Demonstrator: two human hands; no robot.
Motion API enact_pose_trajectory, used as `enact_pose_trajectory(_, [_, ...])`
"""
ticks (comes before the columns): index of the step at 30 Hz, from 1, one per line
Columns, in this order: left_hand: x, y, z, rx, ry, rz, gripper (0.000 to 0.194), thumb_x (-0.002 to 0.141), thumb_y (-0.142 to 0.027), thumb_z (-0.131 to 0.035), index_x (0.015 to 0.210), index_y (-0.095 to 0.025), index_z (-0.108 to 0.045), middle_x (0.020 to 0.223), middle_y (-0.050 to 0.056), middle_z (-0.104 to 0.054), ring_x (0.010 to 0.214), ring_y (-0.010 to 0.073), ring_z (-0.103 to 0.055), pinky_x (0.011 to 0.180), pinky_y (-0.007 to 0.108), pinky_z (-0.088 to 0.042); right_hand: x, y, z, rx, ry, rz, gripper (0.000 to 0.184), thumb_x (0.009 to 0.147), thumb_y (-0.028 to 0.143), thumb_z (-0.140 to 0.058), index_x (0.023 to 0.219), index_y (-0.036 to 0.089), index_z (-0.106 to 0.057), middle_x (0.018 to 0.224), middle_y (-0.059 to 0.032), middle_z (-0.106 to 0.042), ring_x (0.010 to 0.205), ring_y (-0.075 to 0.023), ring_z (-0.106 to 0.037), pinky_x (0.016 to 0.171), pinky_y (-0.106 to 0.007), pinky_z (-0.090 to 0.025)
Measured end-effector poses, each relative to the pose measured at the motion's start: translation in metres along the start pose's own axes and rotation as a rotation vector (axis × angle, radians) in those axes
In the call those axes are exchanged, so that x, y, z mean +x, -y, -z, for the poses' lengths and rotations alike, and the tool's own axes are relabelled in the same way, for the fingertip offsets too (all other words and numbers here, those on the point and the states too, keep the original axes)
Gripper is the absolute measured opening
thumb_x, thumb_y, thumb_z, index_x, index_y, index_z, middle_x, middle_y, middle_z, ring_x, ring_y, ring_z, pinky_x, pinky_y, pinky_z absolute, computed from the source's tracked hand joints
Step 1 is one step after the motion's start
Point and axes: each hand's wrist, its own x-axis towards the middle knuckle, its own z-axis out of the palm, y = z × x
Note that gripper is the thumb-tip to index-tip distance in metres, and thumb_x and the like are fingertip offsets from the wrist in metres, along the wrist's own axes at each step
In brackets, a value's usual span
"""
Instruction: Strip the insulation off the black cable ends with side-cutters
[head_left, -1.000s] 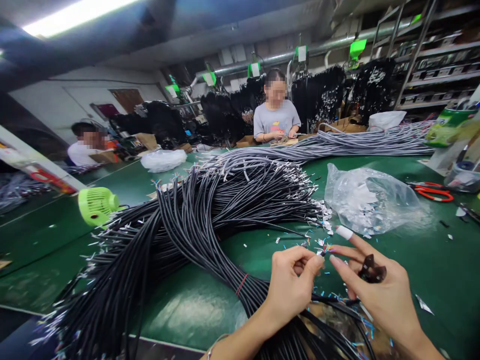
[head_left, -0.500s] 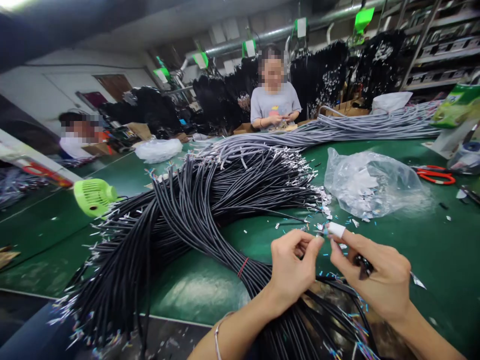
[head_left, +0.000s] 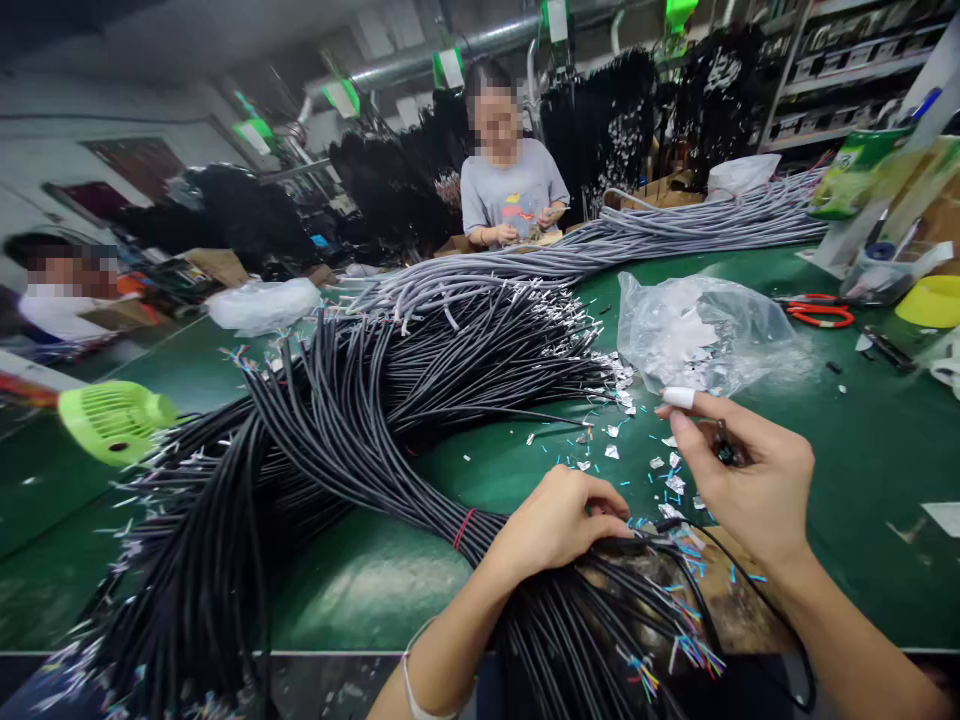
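Note:
My left hand (head_left: pixel 559 515) is closed, its fingertips on a black cable (head_left: pixel 626 545) at the near bundle. My right hand (head_left: pixel 750 470) is up to its right, thumb and index finger almost together, with white tape round the index fingertip. A small dark metal tool (head_left: pixel 724 443) is tucked in its curled fingers; its kind is hard to make out. Under my hands, the black cable bundle (head_left: pixel 427 500), tied with a red band (head_left: pixel 464 528), ends in bare coloured wires (head_left: pixel 694 650). Bits of foil (head_left: pixel 675 484) and blue wire scraps lie around them.
A large pile of black cables (head_left: pixel 480 370) covers the green table (head_left: pixel 375 590), with grey cables (head_left: pixel 525 262) behind. A plastic bag of scraps (head_left: pixel 697 335), red-handled pliers (head_left: pixel 821 310) and a green fan (head_left: pixel 116 420) stand about. A co-worker (head_left: pixel 514 195) works across the table.
My hands have come apart. The left has lowered onto the cable bundle, while the right is raised slightly. The whole view has shifted, with the surroundings sliding left.

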Motion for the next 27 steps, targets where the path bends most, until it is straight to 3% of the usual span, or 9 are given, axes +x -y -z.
enact_pose_trajectory(3, [0.0,0.001,0.001,0.01,0.108,-0.024,0.02,0.071,-0.029,-0.073,0.088,-0.018,-0.072,0.078,0.002,-0.073,0.068,0.0158,-0.064,0.064,0.021,-0.046,0.001,-0.001,0.0,0.015,0.021,0.021,0.015,0.08,0.02,-0.061,0.092,0.021,-0.069,0.078,-0.0001,-0.071,0.059,-0.0112,-0.06,0.059,-0.024,-0.049])
enact_pose_trajectory(5, [0.001,-0.001,0.0,0.011,0.079,-0.06,0.014,0.073,-0.021,-0.071,0.086,-0.017,-0.072,0.08,0.002,-0.072,0.07,0.0158,-0.064,0.068,0.022,-0.046,0.002,-0.001,0.0,0.036,0.025,0.007,0.016,0.081,0.02,-0.059,0.093,0.021,-0.069,0.08,-0.0005,-0.071,0.062,-0.0119,-0.062,0.06,-0.024,-0.049])
enact_pose_trajectory(8, [0.001,-0.006,-0.001,0.002,-0.184,-0.083,0.011,0.078,-0.01,-0.062,0.083,-0.015,-0.07,0.08,0.004,-0.071,0.075,0.0164,-0.063,0.073,0.024,-0.045,0.003,-0.001,0.001,0.041,-0.014,-0.045,0.012,0.08,0.024,-0.061,0.089,0.02,-0.069,0.075,-0.0003,-0.07,0.059,-0.0116,-0.06,0.057,-0.023,-0.046])
enact_pose_trajectory(11, [-0.001,-0.012,0.0,-0.167,-0.5,-0.104,0.012,0.081,-0.012,-0.058,0.088,-0.013,-0.068,0.075,0.005,-0.066,0.064,0.0138,-0.06,0.062,0.024,-0.046,0.001,0.0,0.003,0.013,-0.051,-0.07,0.009,0.076,0.028,-0.067,0.073,0.019,-0.067,0.056,0.0033,-0.059,0.046,-0.0086,-0.048,0.045,-0.021,-0.038])
enact_pose_trajectory(13, [-0.002,-0.015,0.0,-0.304,-0.597,-0.185,0.012,0.081,-0.016,-0.059,0.088,-0.013,-0.069,0.074,0.005,-0.066,0.061,0.0129,-0.058,0.057,0.022,-0.045,-0.001,0.0,0.002,0.048,0.029,-0.057,0.011,0.075,0.027,-0.068,0.068,0.019,-0.064,0.052,0.0047,-0.053,0.043,-0.0077,-0.043,0.042,-0.021,-0.035])
enact_pose_trajectory(17, [-0.003,-0.02,-0.003,-0.374,-0.73,-0.23,0.012,0.079,-0.021,-0.063,0.079,-0.013,-0.072,0.064,0.005,-0.062,0.057,0.0124,-0.053,0.05,0.021,-0.04,-0.003,0.0,-0.001,0.216,0.316,0.089,0.002,0.08,0.02,-0.062,0.078,0.019,-0.062,0.069,0.001,-0.06,0.056,-0.0101,-0.053,0.05,-0.02,-0.043])
enact_pose_trajectory(19, [-0.003,-0.02,-0.005,-0.432,-0.747,-0.184,0.015,0.08,-0.023,-0.062,0.079,-0.011,-0.072,0.059,0.003,-0.056,0.048,0.0094,-0.048,0.043,0.02,-0.036,-0.003,0.001,-0.003,0.278,0.408,0.158,0.004,0.081,0.015,-0.06,0.082,0.019,-0.061,0.076,-0.001,-0.061,0.063,-0.0114,-0.056,0.056,-0.021,-0.045])
enact_pose_trajectory(22, [-0.003,-0.02,-0.008,-0.499,-0.735,-0.138,0.018,0.08,-0.024,-0.061,0.079,-0.01,-0.071,0.059,0.002,-0.052,0.041,0.0068,-0.045,0.037,0.018,-0.033,-0.002,0.001,-0.004,0.294,0.426,0.199,0.006,0.08,0.013,-0.06,0.081,0.018,-0.06,0.074,-0.0006,-0.059,0.061,-0.0105,-0.054,0.054,-0.02,-0.044])
enact_pose_trajectory(27, [-0.003,-0.02,-0.008,-0.502,-0.668,-0.081,0.016,0.077,-0.024,-0.064,0.076,-0.009,-0.07,0.065,0.005,-0.058,0.042,0.0096,-0.054,0.04,0.02,-0.044,-0.004,-0.002,-0.005,0.224,0.41,0.167,0.005,0.081,0.017,-0.061,0.076,0.019,-0.059,0.067,0.0012,-0.055,0.056,-0.0098,-0.05,0.052,-0.02,-0.042])
